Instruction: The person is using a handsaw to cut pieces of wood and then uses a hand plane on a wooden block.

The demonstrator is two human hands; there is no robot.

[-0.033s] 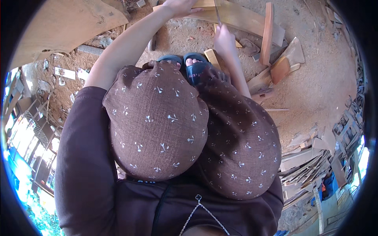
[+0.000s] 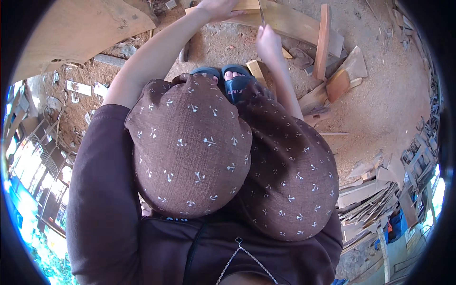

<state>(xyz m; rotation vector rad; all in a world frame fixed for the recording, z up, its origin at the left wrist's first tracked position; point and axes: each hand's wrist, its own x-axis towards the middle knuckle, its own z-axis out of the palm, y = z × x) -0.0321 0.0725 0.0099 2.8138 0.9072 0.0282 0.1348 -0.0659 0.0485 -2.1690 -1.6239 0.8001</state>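
Observation:
At the top edge, my left hand lies on a yellowish wooden piece, with a digit stretched along it and the rest cut off by the picture's edge. My right hand is closed round what looks like a handsaw, its thin blade seen edge-on. The blade crosses the wood to the right of my left hand; its handle is hidden in my fist. Beneath lies a long pale plank, slanting down to the right.
A reddish wooden bar stands across the plank's right part. Offcuts lie beside it, and a short wood block is by my sandals. A large wooden slab fills the upper left. Scrap wood is heaped at right.
My right hand has moved slightly away from me along the blade's line, and less of the blade shows. My left hand and the wood keep their places.

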